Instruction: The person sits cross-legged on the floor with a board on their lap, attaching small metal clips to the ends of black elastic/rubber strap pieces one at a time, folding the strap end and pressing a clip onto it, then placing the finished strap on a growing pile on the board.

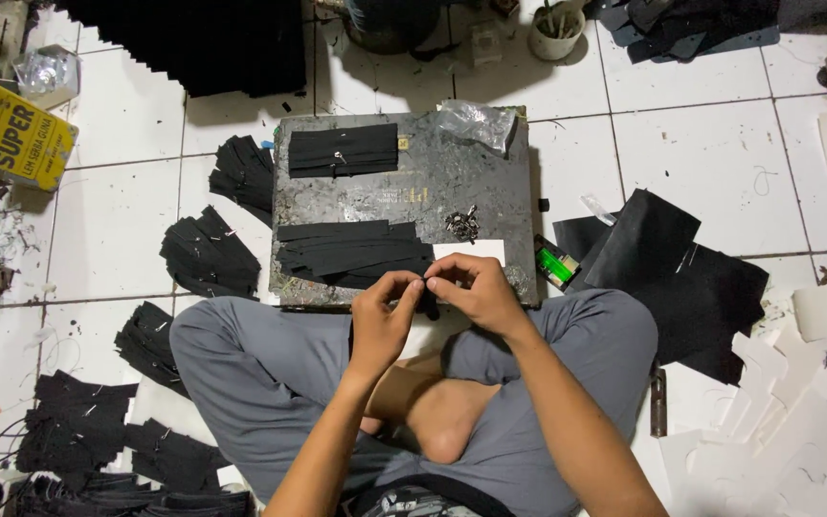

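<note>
Black strip (pixel 430 304) pinched between both hands — left (pixel 382 321), right (pixel 476 292), above board (pixel 490 182)

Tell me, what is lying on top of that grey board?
On the board lie two stacks of black strips, a clear bag, small metal bits and a white card. The hands cover its near edge.

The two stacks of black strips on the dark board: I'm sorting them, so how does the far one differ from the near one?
The far stack lies squared and compact, while the near stack is fanned, its ends staggered. The far stack is shorter; the near stack runs longer across the board. The near stack lies just beyond the left hand and right hand; the far stack lies apart from both. Both are black strips lying flat.
</note>
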